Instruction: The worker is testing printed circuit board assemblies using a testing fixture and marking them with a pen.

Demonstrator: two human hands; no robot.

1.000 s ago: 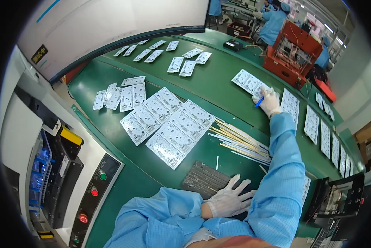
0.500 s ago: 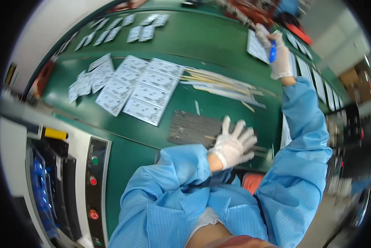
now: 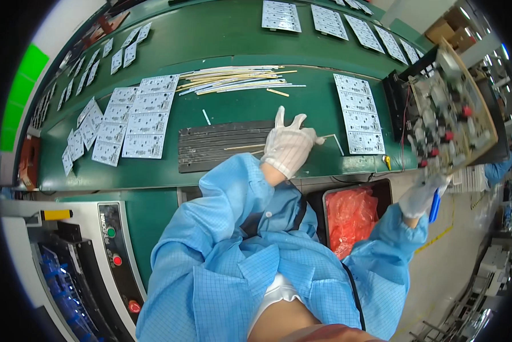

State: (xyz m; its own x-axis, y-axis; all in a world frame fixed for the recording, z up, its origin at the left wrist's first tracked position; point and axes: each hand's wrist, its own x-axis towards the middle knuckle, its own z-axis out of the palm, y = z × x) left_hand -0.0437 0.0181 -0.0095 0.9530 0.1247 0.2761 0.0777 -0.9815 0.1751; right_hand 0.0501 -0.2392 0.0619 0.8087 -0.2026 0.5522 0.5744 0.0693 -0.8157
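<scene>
My left hand (image 3: pixel 290 143), in a white glove, rests at the right end of a dark grooved plate (image 3: pixel 219 137), its fingers apart and nothing seen gripped. Thin pale strips lie on the plate and show beside the hand. To the right, my gloved right hand (image 3: pixel 418 198) is closed around a blue pen-like tool (image 3: pixel 434 206), whose tip I cannot make out. That hand is low beside a large fixture (image 3: pixel 452 108) carrying electronic parts; whether it touches it I cannot tell. A panel of white circuit boards (image 3: pixel 359 114) lies between the plate and the fixture.
White board panels (image 3: pixel 147 117) and loose smaller boards (image 3: pixel 87 122) lie at left. Behind the plate is a pile of thin strips (image 3: pixel 239 78). More panels (image 3: pixel 329 21) line the far green surface. A bin with red plastic (image 3: pixel 350 219) stands below; a machine with buttons (image 3: pixel 112 233) stands near left.
The view has swung rightward. My right hand has come from the far right down to near the fixture, still holding the blue tool. My left hand stays by the plate, fingers less spread.
</scene>
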